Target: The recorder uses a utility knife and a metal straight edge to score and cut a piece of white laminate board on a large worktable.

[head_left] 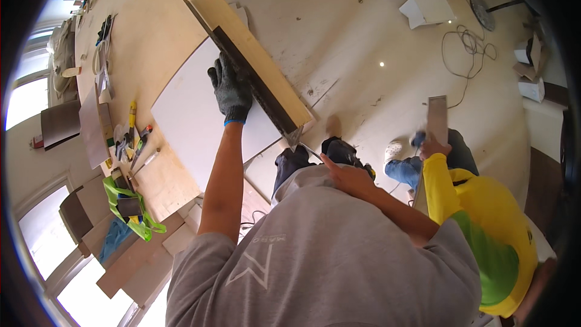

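Observation:
My left hand (pixel 232 89), in a grey work glove with a blue cuff, lies on a white sheet (pixel 187 109) with the thumb spread to the side. Its fingers rest against a long dark strip (pixel 254 85), which runs slantwise along the sheet's right edge. My bare right hand (pixel 348 177) is closed by the bench's near corner, index finger stretched along a thin-necked tool. That tool looks like a putty knife (pixel 293 138), its grey triangular blade touching the strip's near end. My fingers partly hide the handle.
The wooden bench (pixel 157 36) carries hand tools (pixel 136 139) at its left edge. A green bag (pixel 128 206) hangs there. At the right, a co-worker in a yellow top (pixel 490 224) holds a long narrow board (pixel 437 118). A cable (pixel 469 54) lies on the floor.

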`<state>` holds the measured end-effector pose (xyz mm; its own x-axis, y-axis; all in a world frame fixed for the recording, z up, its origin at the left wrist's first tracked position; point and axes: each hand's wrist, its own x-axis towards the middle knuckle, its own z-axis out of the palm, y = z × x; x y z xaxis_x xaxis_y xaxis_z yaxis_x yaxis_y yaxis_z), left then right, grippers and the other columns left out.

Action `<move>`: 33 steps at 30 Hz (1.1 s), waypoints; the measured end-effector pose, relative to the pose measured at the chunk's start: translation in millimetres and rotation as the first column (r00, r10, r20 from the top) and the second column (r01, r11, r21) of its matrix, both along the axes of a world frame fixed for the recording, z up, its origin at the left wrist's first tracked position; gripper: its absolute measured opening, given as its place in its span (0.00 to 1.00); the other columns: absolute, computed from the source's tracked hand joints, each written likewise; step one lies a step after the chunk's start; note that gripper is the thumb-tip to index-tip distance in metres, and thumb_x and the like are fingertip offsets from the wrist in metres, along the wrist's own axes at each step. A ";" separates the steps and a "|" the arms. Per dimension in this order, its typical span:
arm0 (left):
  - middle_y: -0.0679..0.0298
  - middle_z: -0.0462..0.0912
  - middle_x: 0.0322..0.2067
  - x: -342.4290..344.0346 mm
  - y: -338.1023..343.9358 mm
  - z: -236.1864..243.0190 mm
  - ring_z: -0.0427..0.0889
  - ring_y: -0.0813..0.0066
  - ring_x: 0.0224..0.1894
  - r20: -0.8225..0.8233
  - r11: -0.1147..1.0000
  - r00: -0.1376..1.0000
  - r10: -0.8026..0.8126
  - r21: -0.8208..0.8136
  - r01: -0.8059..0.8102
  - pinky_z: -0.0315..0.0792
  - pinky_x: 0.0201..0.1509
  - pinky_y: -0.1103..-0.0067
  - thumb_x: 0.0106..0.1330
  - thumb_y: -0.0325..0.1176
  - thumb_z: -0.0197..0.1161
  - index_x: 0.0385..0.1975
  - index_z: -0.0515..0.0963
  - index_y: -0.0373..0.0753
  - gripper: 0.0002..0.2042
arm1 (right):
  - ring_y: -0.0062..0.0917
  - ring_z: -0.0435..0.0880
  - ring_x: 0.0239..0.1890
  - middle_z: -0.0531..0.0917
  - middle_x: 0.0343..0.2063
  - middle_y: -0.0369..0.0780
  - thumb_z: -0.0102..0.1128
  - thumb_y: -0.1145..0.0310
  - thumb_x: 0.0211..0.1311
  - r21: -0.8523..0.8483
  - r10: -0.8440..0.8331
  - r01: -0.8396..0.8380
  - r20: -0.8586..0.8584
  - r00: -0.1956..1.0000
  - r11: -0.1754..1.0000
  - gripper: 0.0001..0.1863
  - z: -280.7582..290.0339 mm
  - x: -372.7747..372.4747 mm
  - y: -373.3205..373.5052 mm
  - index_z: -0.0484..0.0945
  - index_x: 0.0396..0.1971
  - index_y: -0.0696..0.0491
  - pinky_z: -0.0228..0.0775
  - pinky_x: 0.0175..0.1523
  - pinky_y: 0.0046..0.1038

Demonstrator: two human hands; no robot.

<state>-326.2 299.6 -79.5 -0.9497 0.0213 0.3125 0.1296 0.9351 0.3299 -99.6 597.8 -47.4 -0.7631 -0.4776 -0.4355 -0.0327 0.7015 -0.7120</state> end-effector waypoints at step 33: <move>0.49 0.65 0.64 -4.4 6.4 5.7 0.59 0.50 0.68 -0.002 1.000 1.000 -0.001 -0.024 0.001 0.45 0.74 0.57 0.61 0.34 0.55 0.65 0.62 0.33 0.30 | 0.51 0.82 0.32 0.82 0.31 0.57 0.46 0.66 0.67 -0.216 -0.174 0.102 -0.352 0.920 0.971 0.30 -31.0 -313.1 -191.9 0.55 0.70 0.46 0.74 0.39 0.48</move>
<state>-330.6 305.9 -73.8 -0.9491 0.0295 0.3136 0.1307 0.9427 0.3068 -412.7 405.9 -78.4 -0.9155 -0.4015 -0.0247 -0.2292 0.5710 -0.7883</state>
